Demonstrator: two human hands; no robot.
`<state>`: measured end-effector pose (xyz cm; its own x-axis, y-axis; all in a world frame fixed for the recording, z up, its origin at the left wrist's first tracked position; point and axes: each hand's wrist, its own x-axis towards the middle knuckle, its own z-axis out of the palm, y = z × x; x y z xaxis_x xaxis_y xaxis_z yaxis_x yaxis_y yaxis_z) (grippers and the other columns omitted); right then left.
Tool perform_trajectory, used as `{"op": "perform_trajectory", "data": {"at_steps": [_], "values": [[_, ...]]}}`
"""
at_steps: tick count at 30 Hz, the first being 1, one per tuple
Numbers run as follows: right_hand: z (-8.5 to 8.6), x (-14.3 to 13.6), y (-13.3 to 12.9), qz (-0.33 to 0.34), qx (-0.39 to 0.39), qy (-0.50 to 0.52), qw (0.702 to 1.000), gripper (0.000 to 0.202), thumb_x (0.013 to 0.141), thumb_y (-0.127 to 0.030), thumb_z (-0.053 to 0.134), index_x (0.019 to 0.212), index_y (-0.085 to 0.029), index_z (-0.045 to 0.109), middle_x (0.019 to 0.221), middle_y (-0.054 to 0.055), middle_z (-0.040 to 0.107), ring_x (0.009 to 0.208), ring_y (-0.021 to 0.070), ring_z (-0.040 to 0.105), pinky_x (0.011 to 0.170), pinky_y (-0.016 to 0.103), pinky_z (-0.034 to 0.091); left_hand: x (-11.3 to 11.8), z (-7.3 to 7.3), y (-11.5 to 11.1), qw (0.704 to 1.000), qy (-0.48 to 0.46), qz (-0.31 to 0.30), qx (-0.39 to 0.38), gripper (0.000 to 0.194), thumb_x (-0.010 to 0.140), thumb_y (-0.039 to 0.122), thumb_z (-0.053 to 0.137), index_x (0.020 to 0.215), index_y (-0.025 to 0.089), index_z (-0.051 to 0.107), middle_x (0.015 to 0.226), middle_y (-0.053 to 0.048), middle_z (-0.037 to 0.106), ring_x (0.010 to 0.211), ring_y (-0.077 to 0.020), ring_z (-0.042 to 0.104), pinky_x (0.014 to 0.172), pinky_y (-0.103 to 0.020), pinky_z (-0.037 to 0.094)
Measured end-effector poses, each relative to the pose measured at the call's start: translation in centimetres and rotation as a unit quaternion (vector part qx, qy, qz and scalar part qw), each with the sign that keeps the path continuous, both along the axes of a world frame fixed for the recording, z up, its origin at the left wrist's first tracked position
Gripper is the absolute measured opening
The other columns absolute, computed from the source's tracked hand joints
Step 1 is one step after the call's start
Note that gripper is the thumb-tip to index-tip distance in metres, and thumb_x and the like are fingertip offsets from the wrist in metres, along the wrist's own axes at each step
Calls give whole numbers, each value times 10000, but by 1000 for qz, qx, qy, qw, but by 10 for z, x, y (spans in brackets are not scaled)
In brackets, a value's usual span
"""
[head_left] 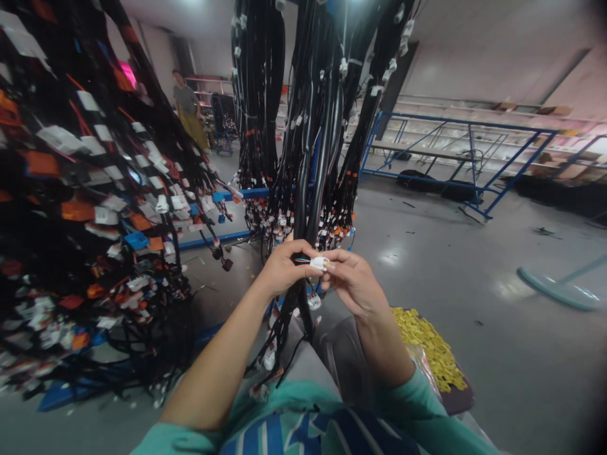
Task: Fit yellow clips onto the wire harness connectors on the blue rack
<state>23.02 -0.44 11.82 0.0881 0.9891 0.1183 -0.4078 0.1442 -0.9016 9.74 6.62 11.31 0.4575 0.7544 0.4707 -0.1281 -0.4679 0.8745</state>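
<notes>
My left hand (286,267) pinches a small white connector (317,263) between thumb and index finger, with thin coloured wires running back into the palm. From the other side my right hand (353,278) closes on a small yellow piece (325,265) at the connector's right end. The fingertips partly hide where the two parts meet. Behind and below my hands hangs a black cable bundle (300,202), with a loose white connector (313,302) just under my fingers.
Many wire harnesses (142,183) with white, orange and blue connectors hang at left. A heap of yellow pieces (424,344) lies by my right forearm. Beyond are a blue metal frame (455,120), a round stand base (559,289) and a person (188,107).
</notes>
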Motion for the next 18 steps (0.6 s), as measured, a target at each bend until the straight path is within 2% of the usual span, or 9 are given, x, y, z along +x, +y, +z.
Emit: {"op": "perform_trajectory", "data": {"at_steps": [7,10,13,15,18], "values": [[0,-2,5,-28,-8,-22,999,142,521,-215,691,629,-147,629,440,-52,532,340,22,382,309,129,307,0,4,-2,1000,16,17,15,190,493,240,791,633,177,680,666,1,595,717,-164,509,708,-271,353],[0,-3,6,-31,-16,-25,999,156,517,-231,699,619,-150,612,415,-63,510,322,20,358,302,130,278,-1,2,0,1000,20,19,15,199,493,243,793,637,172,675,674,0,597,721,-163,510,713,-271,356],[-2,-3,7,-14,-17,-15,1000,197,531,-266,723,654,-155,615,428,-68,500,339,30,371,315,140,309,0,-2,2,1000,1,6,-10,239,500,286,800,654,165,663,686,-1,596,719,-157,512,704,-264,366],[-8,-1,11,-1,-3,1,1000,264,562,-335,732,736,-162,635,495,-55,535,396,49,435,360,158,372,1,-4,3,998,-36,-6,-43,291,497,332,807,660,156,642,692,2,591,699,-145,517,683,-255,377],[-27,2,21,-61,17,14,998,386,597,-445,727,870,-186,641,676,-29,603,563,76,541,493,183,450,3,-5,4,990,-102,-34,-97,394,455,399,823,653,146,596,678,9,582,652,-123,520,644,-241,394]]}}
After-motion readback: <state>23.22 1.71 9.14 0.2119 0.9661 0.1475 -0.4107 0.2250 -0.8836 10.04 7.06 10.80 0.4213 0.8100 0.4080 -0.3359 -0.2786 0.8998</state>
